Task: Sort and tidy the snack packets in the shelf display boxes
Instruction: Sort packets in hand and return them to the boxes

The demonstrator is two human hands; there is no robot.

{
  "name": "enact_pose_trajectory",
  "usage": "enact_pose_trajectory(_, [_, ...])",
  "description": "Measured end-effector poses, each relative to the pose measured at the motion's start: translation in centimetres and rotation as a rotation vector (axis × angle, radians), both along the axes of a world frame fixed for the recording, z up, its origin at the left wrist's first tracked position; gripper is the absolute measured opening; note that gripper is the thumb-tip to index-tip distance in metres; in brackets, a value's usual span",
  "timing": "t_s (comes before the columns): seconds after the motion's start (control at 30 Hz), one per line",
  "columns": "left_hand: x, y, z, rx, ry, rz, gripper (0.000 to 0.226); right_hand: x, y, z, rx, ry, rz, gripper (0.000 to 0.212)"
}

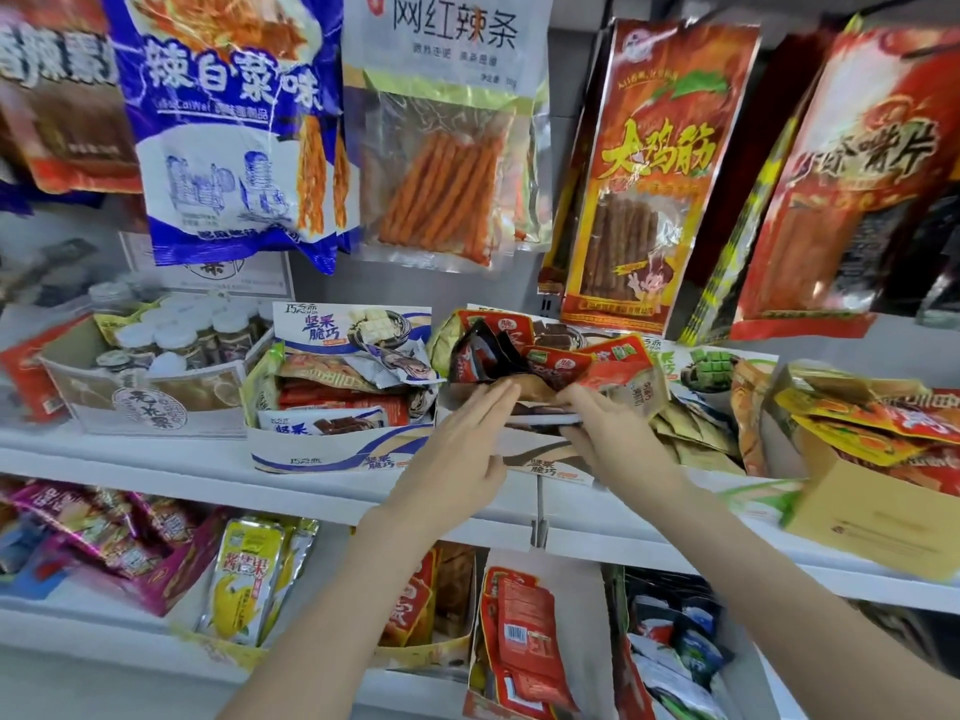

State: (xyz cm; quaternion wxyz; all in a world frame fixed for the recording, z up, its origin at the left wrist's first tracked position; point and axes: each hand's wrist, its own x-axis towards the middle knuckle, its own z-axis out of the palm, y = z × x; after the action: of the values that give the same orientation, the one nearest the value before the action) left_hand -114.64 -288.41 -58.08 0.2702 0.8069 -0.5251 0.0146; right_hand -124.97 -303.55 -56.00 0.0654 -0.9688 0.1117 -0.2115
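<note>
Both hands at the middle display box (540,462)
Left hand (462,439) lay flat with straight fingers; right hand (605,426) gripped dark packets (543,417) beside red packets (556,363).

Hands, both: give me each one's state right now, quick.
Left hand: open, fingers straight, reaching to the middle display box.
Right hand: gripping the box's top edge, thumb underneath.

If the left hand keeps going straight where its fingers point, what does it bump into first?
Probably the pile of red and dark foil snack packets in the middle display box. The left hand has its straight fingertips almost at them already, though depth is hard to judge.
</note>
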Motion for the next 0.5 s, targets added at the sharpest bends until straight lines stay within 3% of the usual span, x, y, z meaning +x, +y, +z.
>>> enact_pose_trajectory(0.1, [0.4,1.0,0.0,0.037,-0.051,0.033,0.062,0.4,-0.4,-2.1,-0.031,-0.04,-0.067,0.027])
enact_pose_trajectory(0.23, [1.0,1.9,-0.3,0.028,-0.075,0.11,0.047,0.7,-0.1,-0.6,0.179,-0.169,-0.101,0.032])
enact_pose_trajectory(0.37, [0.9,2.1,-0.7,0.137,-0.099,0.104,0.055,3.8,1.5,0.2,-0.013,-0.035,-0.048,0.028])
enact_pose_trajectory(0.5, [0.8,2.1,-0.7,0.213,-0.111,0.112,0.07,4.5,1.7,0.6,0.013,-0.062,-0.14,0.016])
